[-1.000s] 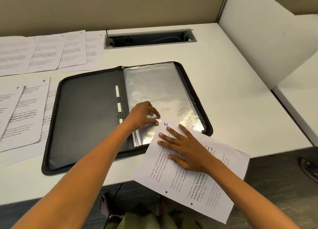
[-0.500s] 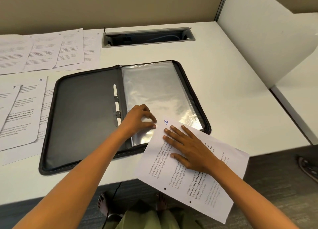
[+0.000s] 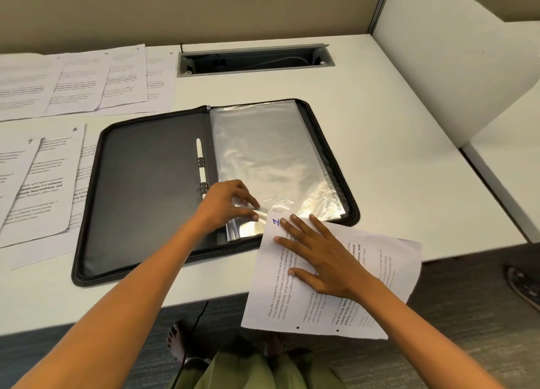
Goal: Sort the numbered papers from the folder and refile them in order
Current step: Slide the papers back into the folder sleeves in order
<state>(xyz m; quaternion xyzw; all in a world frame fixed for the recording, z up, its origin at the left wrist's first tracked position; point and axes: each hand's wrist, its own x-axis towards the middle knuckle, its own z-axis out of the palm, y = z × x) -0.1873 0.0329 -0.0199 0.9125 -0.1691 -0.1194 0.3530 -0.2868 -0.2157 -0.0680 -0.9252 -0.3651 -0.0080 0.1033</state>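
our right hand [image 3: 321, 257] lies flat, fingers straight and spread, on a printed sheet [image 3: 344, 274] marked with a blue handwritten number at its top corner. the sheet is tilted; its top corner overlaps the near edge of the zip folder [image 3: 140, 201], and its lower part, with two punched holes, hangs past the front edge of the white desk [image 3: 394, 184]. our left hand [image 3: 228, 204] sits just beside that corner, thumb and fingers curled and pinching the near edge of the clear plastic sleeves [image 3: 271, 161] that fill the folder's right half. the two hands are close together but not touching.

the folder lies open and flat in the middle of the desk, its black left panel bare, a white pen [image 3: 201, 166] held in loops along the spine. to the left of the folder more numbered sheets [image 3: 38, 181] lie overlapped, two of them showing a 7 and a 5. beyond those, along the back of the desk, another overlapping row of printed pages [image 3: 87, 82] is spread out. a grey cable tray [image 3: 254, 60] is sunk in the desk behind the folder, and a white partition panel [image 3: 455, 67] stands at the right. below the desk edge we see our green trousers [image 3: 248, 371] and a bare foot [image 3: 176, 342] on the carpet.
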